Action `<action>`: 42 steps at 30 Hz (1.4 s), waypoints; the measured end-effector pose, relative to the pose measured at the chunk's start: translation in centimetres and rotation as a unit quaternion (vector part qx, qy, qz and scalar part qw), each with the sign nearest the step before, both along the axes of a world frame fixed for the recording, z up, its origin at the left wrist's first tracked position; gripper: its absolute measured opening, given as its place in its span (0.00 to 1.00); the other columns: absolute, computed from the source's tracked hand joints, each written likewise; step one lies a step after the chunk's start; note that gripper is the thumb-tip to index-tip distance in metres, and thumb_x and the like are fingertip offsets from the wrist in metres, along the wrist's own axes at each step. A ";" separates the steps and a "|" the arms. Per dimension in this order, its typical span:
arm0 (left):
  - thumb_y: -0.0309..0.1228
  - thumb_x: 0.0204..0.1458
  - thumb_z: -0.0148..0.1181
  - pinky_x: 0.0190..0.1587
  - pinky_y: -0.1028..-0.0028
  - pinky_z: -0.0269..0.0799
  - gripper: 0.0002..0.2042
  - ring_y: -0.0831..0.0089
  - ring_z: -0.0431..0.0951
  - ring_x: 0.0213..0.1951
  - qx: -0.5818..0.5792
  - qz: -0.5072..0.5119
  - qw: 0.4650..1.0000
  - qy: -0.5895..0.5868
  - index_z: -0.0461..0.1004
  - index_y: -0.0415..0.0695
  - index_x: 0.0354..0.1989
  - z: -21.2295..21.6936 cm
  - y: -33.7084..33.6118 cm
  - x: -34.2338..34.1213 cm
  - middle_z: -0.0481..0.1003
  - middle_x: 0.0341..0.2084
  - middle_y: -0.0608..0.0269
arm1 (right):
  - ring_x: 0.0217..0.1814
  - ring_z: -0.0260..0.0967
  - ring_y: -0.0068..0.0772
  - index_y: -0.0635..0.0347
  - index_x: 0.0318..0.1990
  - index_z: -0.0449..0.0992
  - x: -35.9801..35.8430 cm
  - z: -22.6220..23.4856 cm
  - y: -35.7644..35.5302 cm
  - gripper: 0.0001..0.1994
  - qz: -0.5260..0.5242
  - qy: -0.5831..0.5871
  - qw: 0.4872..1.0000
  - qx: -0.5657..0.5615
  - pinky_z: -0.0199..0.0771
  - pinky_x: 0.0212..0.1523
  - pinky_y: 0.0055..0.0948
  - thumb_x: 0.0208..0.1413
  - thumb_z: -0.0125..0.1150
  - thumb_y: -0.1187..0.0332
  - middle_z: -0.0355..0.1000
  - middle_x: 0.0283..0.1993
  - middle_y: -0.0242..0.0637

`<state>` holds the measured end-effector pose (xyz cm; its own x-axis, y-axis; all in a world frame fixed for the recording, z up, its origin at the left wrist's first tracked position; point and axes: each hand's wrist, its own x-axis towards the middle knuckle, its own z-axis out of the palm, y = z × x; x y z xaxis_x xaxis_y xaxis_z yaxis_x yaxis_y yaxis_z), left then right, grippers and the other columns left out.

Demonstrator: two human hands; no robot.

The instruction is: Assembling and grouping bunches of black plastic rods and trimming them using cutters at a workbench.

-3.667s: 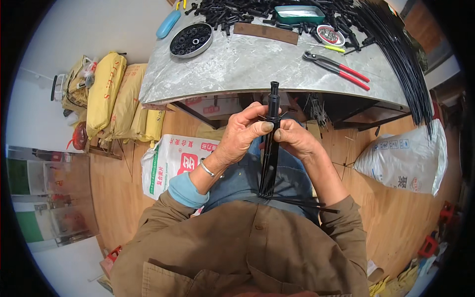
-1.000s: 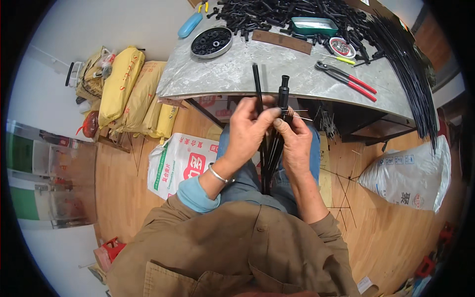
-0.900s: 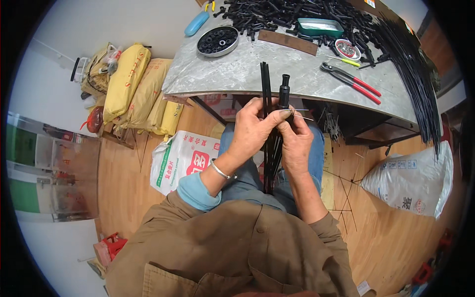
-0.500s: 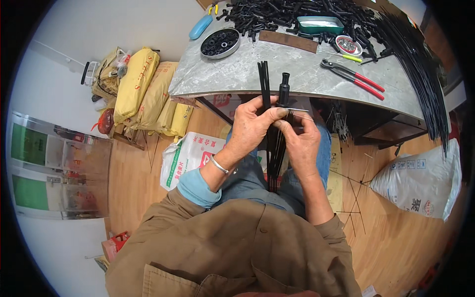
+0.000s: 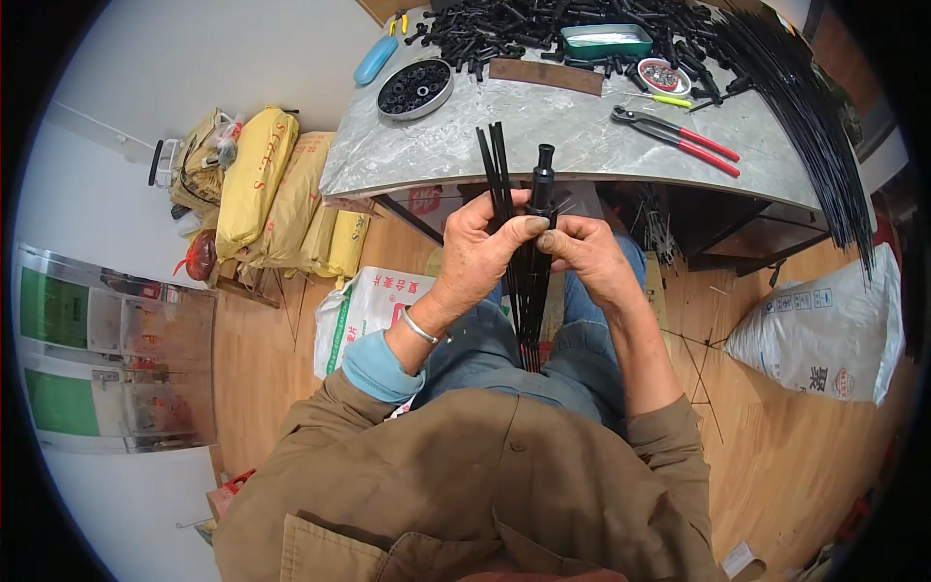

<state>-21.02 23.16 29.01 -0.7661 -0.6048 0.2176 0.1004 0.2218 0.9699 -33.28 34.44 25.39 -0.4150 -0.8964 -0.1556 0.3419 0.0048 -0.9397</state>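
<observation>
My left hand [image 5: 475, 247] is closed round a bunch of thin black rods [image 5: 496, 160], whose upper ends fan out above my fingers while the lower ends hang between my knees. Upright beside them stands a black plastic tube fitting [image 5: 543, 177] with a flared top, its base between both thumbs. My right hand [image 5: 589, 254] pinches at the fitting's base from the other side. A short bit of thin silvery wire [image 5: 565, 208] shows past the fitting, above my right fingers; its other end is hidden.
A grey marbled table [image 5: 465, 145] is in front, with a heap of black fittings [image 5: 495, 39], a bowl of black rings [image 5: 415, 89], red-handled pincers [image 5: 674, 139], a green tin [image 5: 606, 41] and long black rods [image 5: 795, 116]. Yellow sacks [image 5: 254, 175] stand left, a white sack [image 5: 815, 325] right.
The silvery wire, which stuck out rightward across my right fingers, now shows only as a short piece. My right thumb has come up to the fitting's base, and the rods have fanned leftward.
</observation>
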 end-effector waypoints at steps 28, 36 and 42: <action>0.30 0.52 0.62 0.38 0.80 0.70 0.11 0.83 0.73 0.34 -0.071 0.005 0.994 -0.081 0.77 0.38 0.42 1.8 -0.4 0.3 0.77 0.32 0.68 | 0.22 0.60 0.12 0.56 0.24 0.72 1.8 0.2 -0.7 0.13 -0.051 0.065 0.996 0.037 0.62 0.22 0.16 0.50 0.68 0.59 0.65 0.21 0.20; 0.31 0.52 0.62 0.44 0.79 0.69 0.12 0.82 0.73 0.37 0.137 -0.086 0.986 -0.042 0.77 0.40 0.44 1.1 -1.3 0.4 0.77 0.34 0.68 | 0.23 0.61 0.12 0.56 0.26 0.72 0.6 0.0 -0.7 0.14 0.029 -0.042 0.998 0.023 0.66 0.23 0.18 0.49 0.69 0.58 0.66 0.23 0.21; 0.33 0.51 0.64 0.46 0.75 0.70 0.16 0.78 0.75 0.39 0.218 -0.112 0.969 -0.033 0.75 0.38 0.46 0.5 -2.3 0.1 0.77 0.39 0.65 | 0.22 0.63 0.14 0.58 0.23 0.73 1.5 1.9 -0.1 0.14 -0.057 0.065 0.994 0.073 0.65 0.21 0.17 0.50 0.68 0.59 0.67 0.21 0.25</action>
<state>-20.97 20.85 29.51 -0.8925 -0.4449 -0.0745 0.0336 -0.2302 0.9726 -31.74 34.33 27.27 -0.5377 -0.8143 -0.2187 0.2247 0.1116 -0.9680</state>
